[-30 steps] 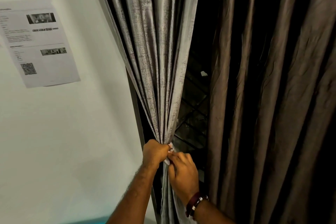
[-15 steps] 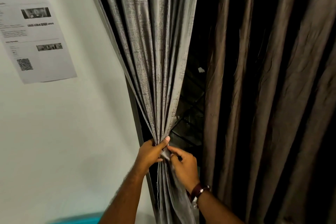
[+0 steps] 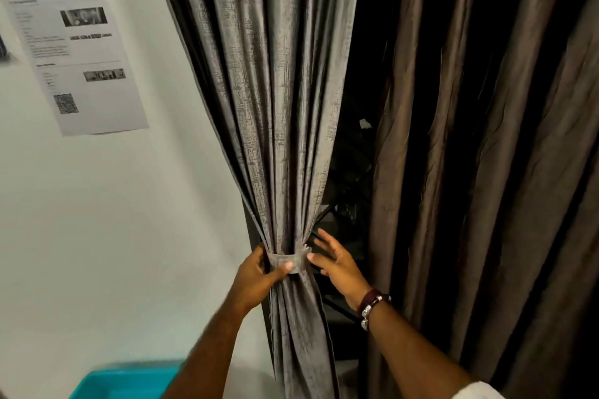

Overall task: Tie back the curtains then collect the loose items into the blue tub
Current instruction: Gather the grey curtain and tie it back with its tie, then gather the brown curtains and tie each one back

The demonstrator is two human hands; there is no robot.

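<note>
Grey curtain hangs left of centre, gathered into a tight waist low down and cinched there by a tie, a band of the same grey fabric wrapped round the bunch; a frayed end of it sticks up at the band's right edge. Left hand holds the gathered curtain at the band from the left, thumb lying across the band's lower front edge, fingers curled round the far side and mostly hidden behind the cloth. Right hand is just right of the band, fingers spread and relaxed, holding nothing; its thumb tip sits right at the band's right edge, contact hard to judge, the other fingers apart from the cloth and fanned toward the dark gap. A bracelet sits on the right wrist, a bit of white sleeve at the bottom right corner. Below the band the grey curtain falls in loose folds down past the left forearm. Brown curtain fills the right side, hanging loose and untied, separated from the grey one by a dark window gap. Blue tub sits at the bottom left edge, below and left of the left arm, only a corner in view. A paper with a QR code is stuck on the white wall, upper left
</note>
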